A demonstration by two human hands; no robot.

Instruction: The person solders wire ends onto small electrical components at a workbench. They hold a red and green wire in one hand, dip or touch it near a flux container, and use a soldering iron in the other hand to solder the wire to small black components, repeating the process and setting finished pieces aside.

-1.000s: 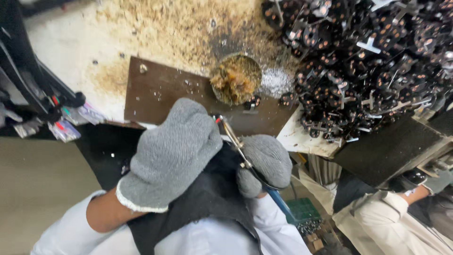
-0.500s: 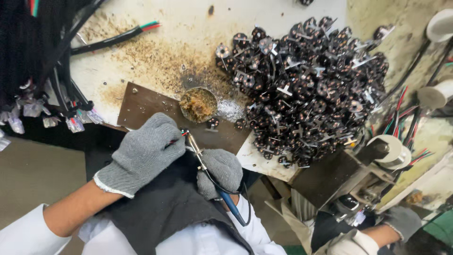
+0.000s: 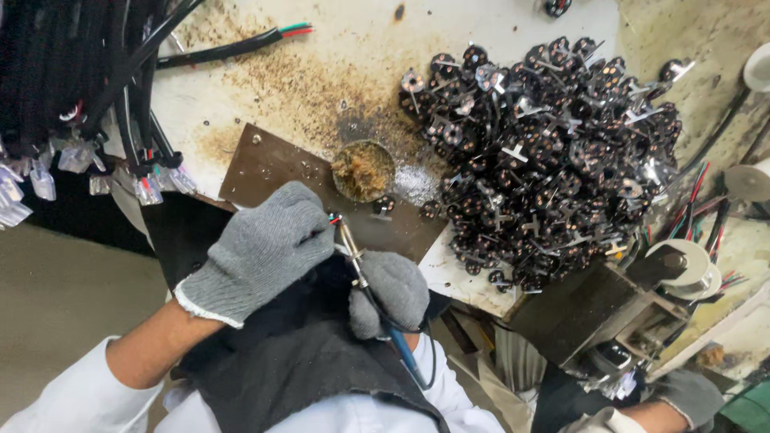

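Right hand (image 3: pixel 391 293), in a grey glove, is wrapped tight around a soldering iron (image 3: pixel 357 265), tip poking up toward the left hand (image 3: pixel 261 248). That one's curled shut over small wire ends (image 3: pixel 333 218), just below the round flux tin (image 3: pixel 362 170).

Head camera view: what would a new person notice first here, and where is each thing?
The big heap of small dark metal parts fills the upper right of the stained white worktable. At lower centre, the left hand in a grey knitted glove and the right hand in a grey knitted glove meet at a thin blue-handled soldering iron. Just above them sits a small round tin of brown residue.
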